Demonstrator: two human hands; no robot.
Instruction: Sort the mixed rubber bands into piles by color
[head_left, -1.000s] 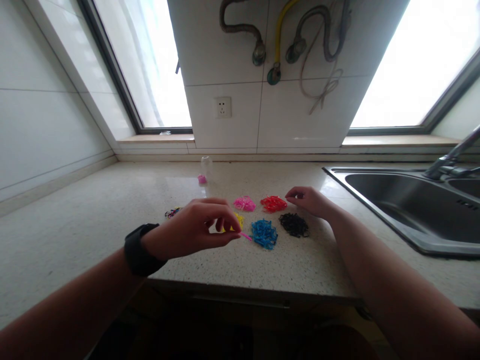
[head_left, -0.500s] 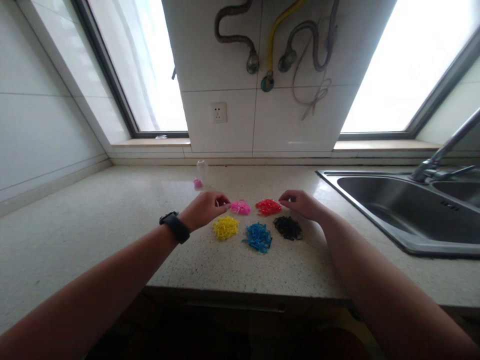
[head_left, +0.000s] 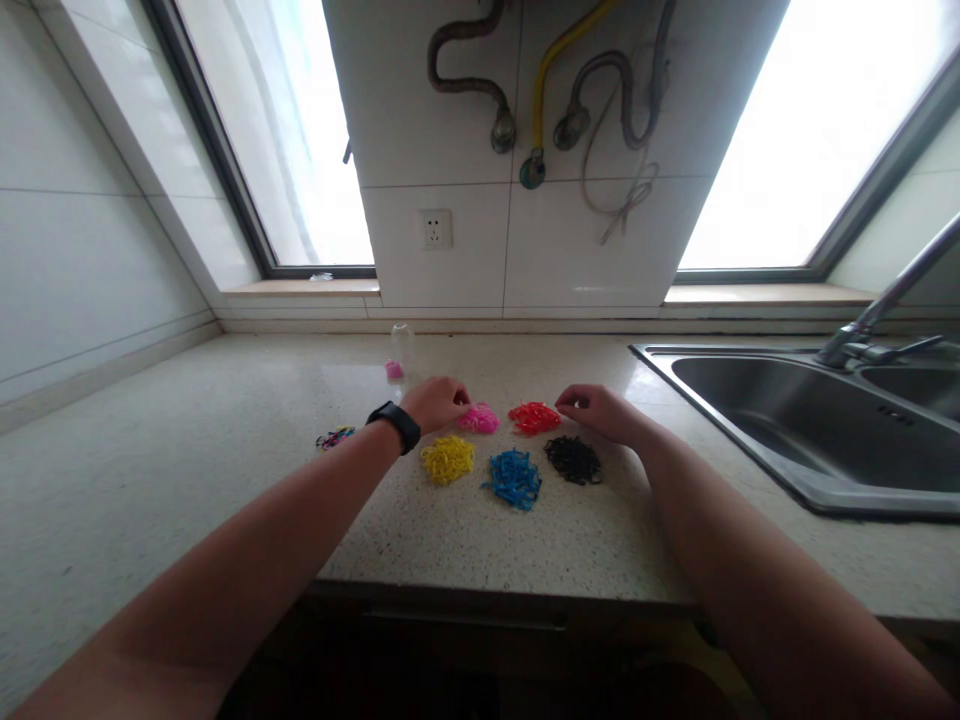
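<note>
Five small heaps of what look like tiny rubber bands lie on the speckled counter. My left hand (head_left: 441, 402), with a black watch on its wrist, has its fingers pinched together at the left edge of the pink bands (head_left: 478, 418). On the other side, my right hand (head_left: 595, 408) is curled, its fingertips at the right edge of the red bands (head_left: 533, 418). Whatever either pinch holds is too small to make out. Closer to me are the yellow bands (head_left: 448, 460), the blue bands (head_left: 513, 480) and the black bands (head_left: 573, 460).
A mixed-colour heap of bands (head_left: 334, 438) sits left of my left forearm. Behind stand a clear bottle (head_left: 402, 345) and a pink cap (head_left: 394, 370). A steel sink (head_left: 780, 420) with a faucet is at the right. Pipes and a socket (head_left: 435, 229) are on the wall.
My left hand has shifted right and slightly away from me, against the pink bands. The mixed heap, hidden before, now shows beside my forearm. My right hand stays by the red bands.
</note>
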